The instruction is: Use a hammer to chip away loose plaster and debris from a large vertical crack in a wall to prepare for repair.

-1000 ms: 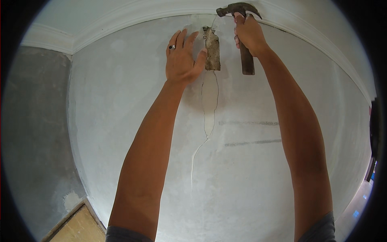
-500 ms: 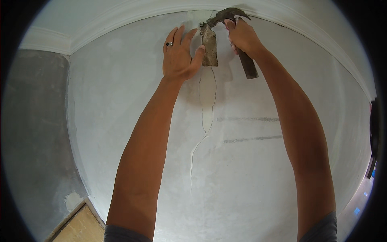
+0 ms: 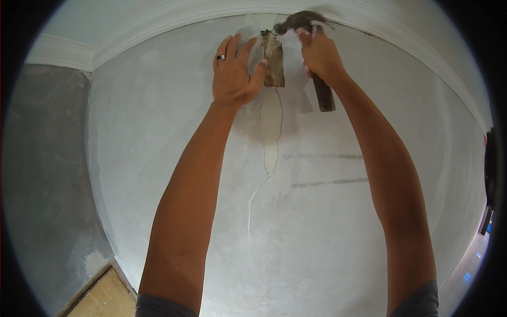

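My left hand (image 3: 232, 74) lies on the grey wall with its fingers stretched out, a ring on one of them. Its thumb reaches the left edge of a rough brown rectangular patch (image 3: 274, 61), which looks like bared masonry where plaster is gone. In my right hand (image 3: 323, 59) is a claw hammer (image 3: 324, 95), gripped high on the handle. The hammer's head is just right of the patch's top, its claw blurred by motion; I cannot tell whether it touches the wall. From the patch's lower end a cracked, pale strip (image 3: 271, 132) runs down.
White cornice moulding (image 3: 158, 33) curves along the wall's top, close above the hammer. Two dark horizontal marks (image 3: 327, 157) cross the wall below my right hand. A darker grey wall (image 3: 47, 158) meets it at the left, above a wooden panel (image 3: 105, 296).
The hammer and my right hand have shifted slightly right, and the handle's end has dropped lower. My left hand stays in nearly the same place.
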A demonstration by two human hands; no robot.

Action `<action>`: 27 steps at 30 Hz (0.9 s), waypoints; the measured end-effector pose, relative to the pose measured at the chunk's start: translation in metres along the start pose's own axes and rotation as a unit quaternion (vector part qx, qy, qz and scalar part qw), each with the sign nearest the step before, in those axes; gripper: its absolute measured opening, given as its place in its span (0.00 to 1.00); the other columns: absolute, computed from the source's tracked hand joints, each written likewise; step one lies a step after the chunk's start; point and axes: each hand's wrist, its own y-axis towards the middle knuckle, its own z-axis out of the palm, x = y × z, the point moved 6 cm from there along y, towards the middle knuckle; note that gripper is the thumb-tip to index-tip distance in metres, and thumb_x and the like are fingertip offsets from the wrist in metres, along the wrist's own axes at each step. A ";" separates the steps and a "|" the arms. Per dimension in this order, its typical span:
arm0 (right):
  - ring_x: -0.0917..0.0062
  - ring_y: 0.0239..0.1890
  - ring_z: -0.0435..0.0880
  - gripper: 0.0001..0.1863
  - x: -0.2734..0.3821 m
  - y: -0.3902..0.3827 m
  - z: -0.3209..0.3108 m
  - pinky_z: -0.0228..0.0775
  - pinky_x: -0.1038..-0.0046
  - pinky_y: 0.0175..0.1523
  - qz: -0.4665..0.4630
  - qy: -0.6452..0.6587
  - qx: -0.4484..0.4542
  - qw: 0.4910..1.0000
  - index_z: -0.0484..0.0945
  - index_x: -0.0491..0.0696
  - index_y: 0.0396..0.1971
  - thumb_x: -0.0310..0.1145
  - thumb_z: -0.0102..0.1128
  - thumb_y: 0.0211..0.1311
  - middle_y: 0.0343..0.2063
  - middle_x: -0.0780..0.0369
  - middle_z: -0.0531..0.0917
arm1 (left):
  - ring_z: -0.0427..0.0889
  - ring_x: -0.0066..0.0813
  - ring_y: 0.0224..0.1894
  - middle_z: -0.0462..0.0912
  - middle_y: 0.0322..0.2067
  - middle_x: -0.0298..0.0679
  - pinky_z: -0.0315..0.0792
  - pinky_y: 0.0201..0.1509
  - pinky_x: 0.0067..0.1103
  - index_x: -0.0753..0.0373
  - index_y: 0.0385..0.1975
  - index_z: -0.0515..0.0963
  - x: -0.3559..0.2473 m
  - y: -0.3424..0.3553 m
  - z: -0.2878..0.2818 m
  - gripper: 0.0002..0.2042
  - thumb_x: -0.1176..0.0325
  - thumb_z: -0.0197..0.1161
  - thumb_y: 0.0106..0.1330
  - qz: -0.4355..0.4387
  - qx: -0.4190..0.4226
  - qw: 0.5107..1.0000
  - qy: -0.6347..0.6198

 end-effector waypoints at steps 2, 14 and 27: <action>0.77 0.14 0.75 0.19 -0.003 -0.001 0.000 0.72 0.69 0.19 0.007 -0.041 0.010 0.999 0.71 0.39 0.42 0.44 0.48 0.78 0.21 0.63 0.75 | 0.54 0.49 0.77 0.63 0.73 0.47 0.59 0.72 0.47 0.53 0.68 0.74 0.001 0.000 0.001 0.26 0.52 0.58 0.71 -0.012 0.011 1.000 0.004; 0.67 0.13 0.82 0.24 -0.003 -0.008 -0.004 0.78 0.64 0.20 0.004 -0.056 0.036 0.998 0.70 0.33 0.47 0.45 0.47 0.78 0.21 0.52 0.83 | 0.52 0.46 0.78 0.62 0.74 0.44 0.54 0.76 0.47 0.52 0.69 0.72 -0.008 0.005 0.006 0.28 0.51 0.59 0.71 0.001 0.051 0.998 0.032; 0.75 0.14 0.78 0.20 0.005 -0.005 0.008 0.73 0.68 0.19 0.011 -0.006 0.051 0.999 0.72 0.39 0.45 0.45 0.48 0.78 0.20 0.60 0.77 | 0.53 0.44 0.79 0.63 0.75 0.42 0.53 0.78 0.44 0.55 0.70 0.71 -0.006 0.004 0.004 0.29 0.51 0.58 0.71 0.013 0.042 0.998 0.034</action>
